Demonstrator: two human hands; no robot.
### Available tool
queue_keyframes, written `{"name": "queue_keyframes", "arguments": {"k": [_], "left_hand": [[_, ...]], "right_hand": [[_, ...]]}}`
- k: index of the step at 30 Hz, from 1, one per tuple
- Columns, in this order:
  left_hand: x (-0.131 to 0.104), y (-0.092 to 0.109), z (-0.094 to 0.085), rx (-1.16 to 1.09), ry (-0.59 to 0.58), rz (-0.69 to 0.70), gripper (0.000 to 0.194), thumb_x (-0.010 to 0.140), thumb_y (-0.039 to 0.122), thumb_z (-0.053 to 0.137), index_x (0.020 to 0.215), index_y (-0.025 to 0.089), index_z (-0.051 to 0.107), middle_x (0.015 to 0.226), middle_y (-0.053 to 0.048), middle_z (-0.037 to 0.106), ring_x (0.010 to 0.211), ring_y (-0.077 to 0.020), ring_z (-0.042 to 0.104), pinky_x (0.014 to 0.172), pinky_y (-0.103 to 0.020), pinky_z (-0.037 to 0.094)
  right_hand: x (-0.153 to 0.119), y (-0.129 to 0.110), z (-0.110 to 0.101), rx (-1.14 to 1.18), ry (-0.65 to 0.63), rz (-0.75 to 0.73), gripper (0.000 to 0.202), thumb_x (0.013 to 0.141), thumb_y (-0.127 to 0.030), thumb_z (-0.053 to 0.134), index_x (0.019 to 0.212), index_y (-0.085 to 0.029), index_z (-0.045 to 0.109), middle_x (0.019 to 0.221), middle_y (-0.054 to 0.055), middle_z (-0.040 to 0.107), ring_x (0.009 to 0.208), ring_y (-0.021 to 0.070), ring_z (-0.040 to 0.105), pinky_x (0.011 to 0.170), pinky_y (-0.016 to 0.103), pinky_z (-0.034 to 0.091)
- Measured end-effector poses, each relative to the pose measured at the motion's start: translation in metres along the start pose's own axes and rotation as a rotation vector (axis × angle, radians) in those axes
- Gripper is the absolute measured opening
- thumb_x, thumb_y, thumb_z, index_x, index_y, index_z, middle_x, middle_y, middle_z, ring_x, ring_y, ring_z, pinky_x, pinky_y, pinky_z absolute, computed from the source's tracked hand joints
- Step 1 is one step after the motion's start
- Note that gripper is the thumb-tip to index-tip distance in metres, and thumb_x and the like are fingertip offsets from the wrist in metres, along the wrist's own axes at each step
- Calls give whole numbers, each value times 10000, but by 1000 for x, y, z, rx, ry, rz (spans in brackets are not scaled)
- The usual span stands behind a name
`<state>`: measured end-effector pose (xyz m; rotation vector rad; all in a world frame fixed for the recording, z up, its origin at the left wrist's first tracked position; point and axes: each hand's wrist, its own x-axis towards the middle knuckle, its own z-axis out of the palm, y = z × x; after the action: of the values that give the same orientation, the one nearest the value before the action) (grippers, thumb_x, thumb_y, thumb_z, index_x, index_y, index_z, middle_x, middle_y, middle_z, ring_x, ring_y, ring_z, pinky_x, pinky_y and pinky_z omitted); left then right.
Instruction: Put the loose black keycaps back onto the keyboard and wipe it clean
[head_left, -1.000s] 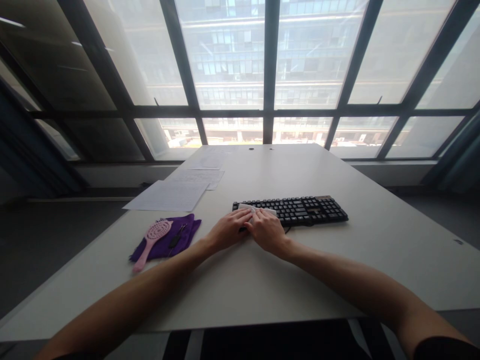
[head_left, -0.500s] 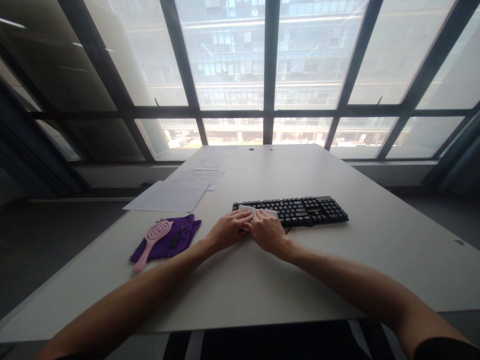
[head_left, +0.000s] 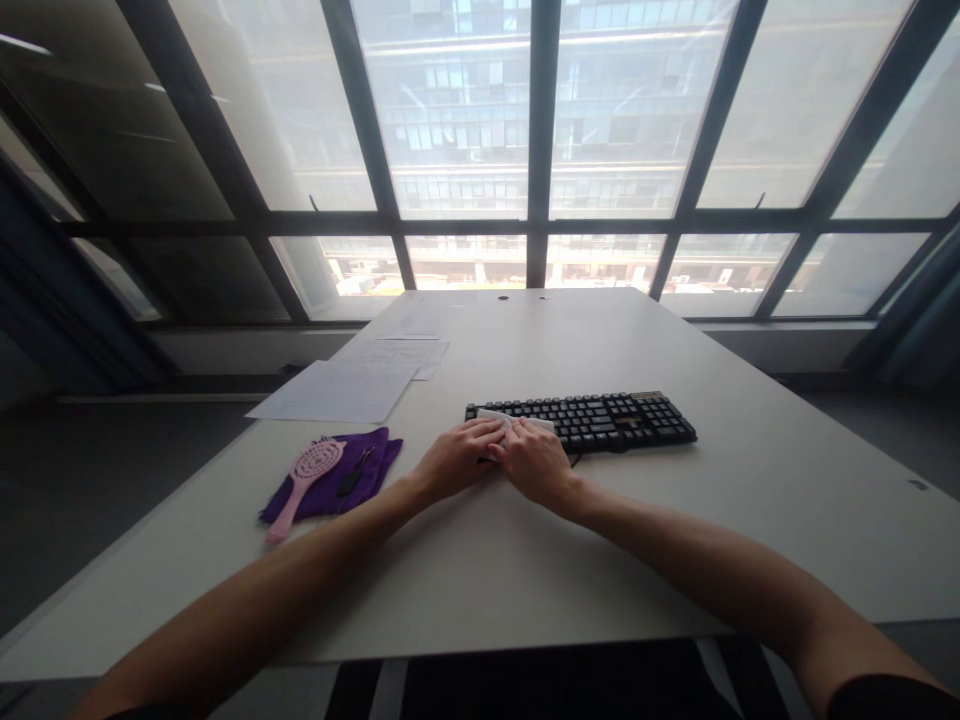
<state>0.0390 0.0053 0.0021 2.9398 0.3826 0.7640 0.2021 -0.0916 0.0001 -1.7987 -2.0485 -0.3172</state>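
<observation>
A black keyboard (head_left: 637,422) lies across the middle of the white table (head_left: 570,580). Over its left end, a white wipe or tissue (head_left: 543,426) is bunched under both hands. My left hand (head_left: 459,458) has its fingers closed on the wipe from the left. From the right, my right hand (head_left: 536,465) grips the same wipe, its fingers meeting those of the left. The wipe rests on the keys, and most of it is hidden beneath the fingers. Part of a cable shows below the keyboard, near my right hand.
To the left, a pink hairbrush (head_left: 315,462) and a small black tool (head_left: 351,482) lie on a folded purple cloth (head_left: 379,452). Several paper sheets (head_left: 337,390) are spread along the table's left edge. Large windows (head_left: 465,120) stand behind the table.
</observation>
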Motion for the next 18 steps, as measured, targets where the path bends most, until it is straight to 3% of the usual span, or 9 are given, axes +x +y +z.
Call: {"name": "queue_keyframes", "arguments": {"k": [18], "left_hand": [[1,3,-2,-3,-13,1,431,903,259,712,1329,247,646,1336,-67,688,1263,-255,623,1088,-421,527]], "right_hand": [[0,-1,-3,10,-23,8,588,1067,-502,367,1207,-39,702,1198,228,714,1181,294,641,1051,395,459]]}}
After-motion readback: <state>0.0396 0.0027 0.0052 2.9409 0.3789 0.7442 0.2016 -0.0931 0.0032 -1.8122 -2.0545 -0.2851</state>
